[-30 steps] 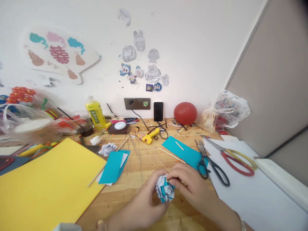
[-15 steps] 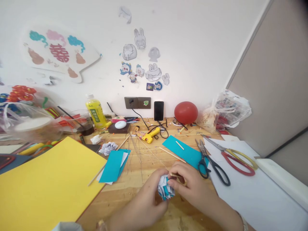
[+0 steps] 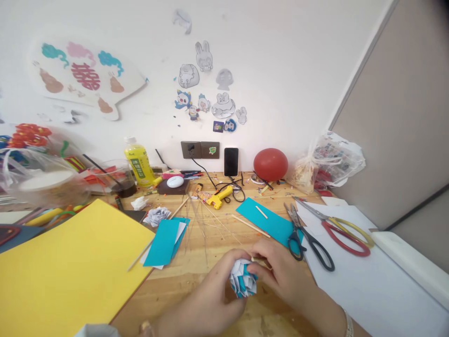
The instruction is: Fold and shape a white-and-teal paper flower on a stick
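A paper flower of white and blue folded petals is held low over the wooden table, near the front. My left hand wraps round its left side, thumb below and fingers above. At the flower's upper right, my right hand has a thin pale stick between its fingers, and its fingertips touch the petals. Beyond the hands, another pale stick lies beside a blue paper strip with a short stick piece on it.
Black-handled scissors and red-and-yellow scissors lie on the right. Yellow paper covers the left. Folded blue papers, a grey paper flower, a yellow glue gun, a bottle and a red balloon stand farther back.
The flower has shifted slightly right and down and turned a little, showing more of its petals. My right fingers have moved slightly along with it.
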The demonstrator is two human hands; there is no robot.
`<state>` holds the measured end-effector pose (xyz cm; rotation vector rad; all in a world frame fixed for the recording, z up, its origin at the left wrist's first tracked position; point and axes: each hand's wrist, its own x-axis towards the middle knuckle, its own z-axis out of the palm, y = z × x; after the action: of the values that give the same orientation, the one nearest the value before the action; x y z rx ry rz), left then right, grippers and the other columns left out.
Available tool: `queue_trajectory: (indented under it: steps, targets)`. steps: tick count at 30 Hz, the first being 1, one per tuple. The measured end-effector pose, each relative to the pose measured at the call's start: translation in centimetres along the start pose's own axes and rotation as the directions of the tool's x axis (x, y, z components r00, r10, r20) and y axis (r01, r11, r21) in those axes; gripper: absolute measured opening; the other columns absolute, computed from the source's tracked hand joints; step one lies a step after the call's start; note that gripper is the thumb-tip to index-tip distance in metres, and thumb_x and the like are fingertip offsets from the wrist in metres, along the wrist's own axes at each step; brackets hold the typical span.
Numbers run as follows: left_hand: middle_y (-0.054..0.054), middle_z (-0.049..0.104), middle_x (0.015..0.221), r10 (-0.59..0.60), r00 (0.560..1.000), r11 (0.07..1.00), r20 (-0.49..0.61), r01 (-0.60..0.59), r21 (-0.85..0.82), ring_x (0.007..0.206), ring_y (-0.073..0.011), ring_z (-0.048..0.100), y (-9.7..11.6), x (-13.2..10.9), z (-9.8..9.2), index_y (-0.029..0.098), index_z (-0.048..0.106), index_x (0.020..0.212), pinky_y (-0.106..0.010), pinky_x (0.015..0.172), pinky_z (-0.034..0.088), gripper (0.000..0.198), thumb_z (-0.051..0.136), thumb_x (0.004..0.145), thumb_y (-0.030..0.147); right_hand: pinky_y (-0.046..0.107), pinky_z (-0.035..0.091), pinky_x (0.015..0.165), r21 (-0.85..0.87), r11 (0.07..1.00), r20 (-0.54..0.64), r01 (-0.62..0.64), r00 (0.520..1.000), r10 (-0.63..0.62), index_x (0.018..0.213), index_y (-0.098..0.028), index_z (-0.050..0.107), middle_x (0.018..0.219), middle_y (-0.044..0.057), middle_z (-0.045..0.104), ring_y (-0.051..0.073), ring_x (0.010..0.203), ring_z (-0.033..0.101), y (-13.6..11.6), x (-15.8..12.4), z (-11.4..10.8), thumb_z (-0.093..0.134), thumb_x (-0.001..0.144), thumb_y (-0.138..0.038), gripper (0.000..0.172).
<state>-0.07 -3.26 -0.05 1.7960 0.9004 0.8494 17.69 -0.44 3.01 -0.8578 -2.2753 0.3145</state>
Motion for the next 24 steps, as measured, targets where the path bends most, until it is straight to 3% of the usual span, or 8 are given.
queue_trajectory:
  steps: [3,6,10,17,24]
  targets:
    - [-0.002,0.054,0.106,-0.024,1.000,1.000,0.015,0.024,0.008,0.100,-0.0191,0.051,0.1,-0.1,0.0,0.026,0.037,0.121,-0.028,0.081,0.043,0.066,0.046,0.063,-0.005,0.025,0.042,0.055,-0.001,0.999,-0.019,-0.034,0.999,0.034,0.085,-0.019,0.055,0.071,0.003,0.060,0.015,0.063,0.055,0.1,0.0,-0.2,0.037,0.091,-0.042,0.030]
    - [-0.002,0.053,0.108,-0.028,1.000,1.000,0.006,0.029,-0.004,0.101,-0.0187,0.051,0.3,0.0,0.0,0.025,0.038,0.119,-0.029,0.084,0.042,0.063,0.047,0.064,-0.004,0.027,0.046,0.061,-0.001,0.995,-0.030,0.101,0.994,-0.101,0.093,-0.018,0.055,0.077,0.005,0.061,0.016,0.069,0.056,0.1,-0.1,-0.5,0.028,0.094,-0.030,0.029]
    - [-0.003,0.053,0.107,-0.019,1.000,0.999,-0.010,0.019,-0.037,0.101,-0.0193,0.050,0.5,0.2,-0.1,0.022,0.040,0.117,-0.030,0.086,0.042,0.058,0.048,0.065,-0.003,0.028,0.050,0.068,-0.124,0.958,-0.044,0.258,0.963,-0.265,0.106,-0.019,0.054,0.086,0.008,0.065,0.017,0.078,0.060,-0.2,-0.6,-0.8,0.029,0.092,-0.017,0.028]
    - [-0.001,0.052,0.106,-0.010,1.000,0.999,0.004,0.010,-0.047,0.097,-0.0165,0.052,0.3,0.1,-0.1,0.026,0.038,0.117,-0.027,0.083,0.043,0.061,0.046,0.065,-0.006,0.033,0.052,0.071,-0.150,0.945,0.001,0.290,0.956,-0.293,0.093,-0.018,0.058,0.084,0.009,0.065,0.019,0.082,0.060,0.4,-0.8,-0.6,0.036,0.091,-0.016,0.022]
    - [-0.001,0.052,0.102,-0.008,1.000,0.999,0.030,0.010,-0.051,0.097,-0.0175,0.052,-0.1,0.0,0.0,0.026,0.036,0.119,-0.026,0.079,0.044,0.063,0.046,0.065,-0.006,0.036,0.050,0.075,-0.090,0.958,0.013,0.271,0.962,-0.271,0.096,-0.019,0.055,0.090,0.007,0.063,0.019,0.084,0.058,0.9,-0.8,-0.9,0.049,0.085,-0.016,0.013]
